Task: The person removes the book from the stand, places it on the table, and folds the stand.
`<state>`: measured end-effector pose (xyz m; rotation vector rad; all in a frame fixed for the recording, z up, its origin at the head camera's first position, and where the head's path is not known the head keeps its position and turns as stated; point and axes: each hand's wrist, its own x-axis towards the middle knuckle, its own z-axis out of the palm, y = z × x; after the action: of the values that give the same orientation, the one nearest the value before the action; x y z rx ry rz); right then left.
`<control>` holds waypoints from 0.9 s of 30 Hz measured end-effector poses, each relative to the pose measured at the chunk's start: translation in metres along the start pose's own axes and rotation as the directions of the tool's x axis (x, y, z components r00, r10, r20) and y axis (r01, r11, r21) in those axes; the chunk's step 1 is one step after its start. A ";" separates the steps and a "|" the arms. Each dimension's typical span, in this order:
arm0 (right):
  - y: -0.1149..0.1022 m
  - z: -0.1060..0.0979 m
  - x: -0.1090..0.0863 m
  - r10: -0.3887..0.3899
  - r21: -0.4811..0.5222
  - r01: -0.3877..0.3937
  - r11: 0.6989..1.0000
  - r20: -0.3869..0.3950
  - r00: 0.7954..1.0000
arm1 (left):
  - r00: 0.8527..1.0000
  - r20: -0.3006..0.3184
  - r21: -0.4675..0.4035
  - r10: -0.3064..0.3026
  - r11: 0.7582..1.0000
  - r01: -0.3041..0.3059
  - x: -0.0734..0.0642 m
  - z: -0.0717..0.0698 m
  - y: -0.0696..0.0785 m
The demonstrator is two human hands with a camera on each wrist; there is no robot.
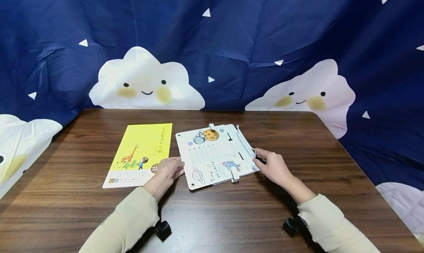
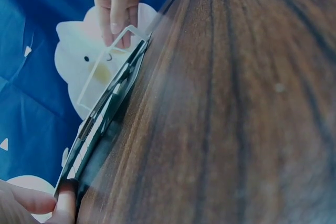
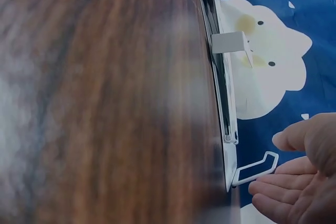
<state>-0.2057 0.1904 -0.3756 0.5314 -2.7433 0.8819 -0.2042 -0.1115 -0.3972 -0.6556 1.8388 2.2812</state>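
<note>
A white book stand [image 1: 207,157], printed with planets, a rocket and "Tiny Universe", lies slanted on the table. My left hand [image 1: 168,169] pinches its left edge, thumb above and fingers below, as the left wrist view shows. The stand's white wire bracket [image 3: 257,169] sticks out at its right side. Beside that bracket is my right hand [image 1: 273,165], thumb apart and fingers fairly straight; the fingers are at the wire, but I cannot tell whether they touch it. A white page clip [image 1: 235,175] sits on the stand's near edge, another clip [image 1: 211,126] on its far edge.
A yellow children's book [image 1: 145,139] with a giraffe on its cover lies left of the stand, partly behind my left hand. The brown wooden table [image 1: 215,223] ends at a blue curtain [image 1: 232,36] with smiling clouds.
</note>
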 end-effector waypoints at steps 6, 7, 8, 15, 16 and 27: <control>0.006 0.000 0.000 0.028 0.047 -0.028 0.998 0.007 1.000 | 1.000 0.001 0.007 0.002 1.000 -0.002 -0.002 0.001 0.001; 0.006 0.000 0.000 0.023 0.048 -0.024 0.999 0.007 1.000 | 1.000 -0.001 0.008 0.001 1.000 -0.001 -0.002 0.001 0.001; 0.007 0.000 0.000 0.016 0.051 -0.016 0.999 0.007 1.000 | 1.000 -0.001 0.006 0.001 1.000 -0.001 -0.002 0.001 0.001; 0.009 0.001 0.004 -0.056 0.054 0.055 0.997 0.020 0.998 | 1.000 -0.008 0.007 0.006 1.000 -0.006 -0.002 0.001 0.002; 0.010 0.001 0.004 -0.062 0.051 0.061 0.997 0.024 0.998 | 1.000 -0.008 0.011 0.004 1.000 -0.004 -0.002 0.001 0.002; 0.008 0.007 0.005 -0.114 -0.022 0.116 0.993 0.091 0.989 | 1.000 -0.005 0.008 0.007 1.000 -0.007 -0.003 0.002 0.001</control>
<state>-0.2143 0.1911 -0.3840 0.7328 -2.7669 0.8114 -0.2026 -0.1095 -0.3945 -0.6547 1.8544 2.2773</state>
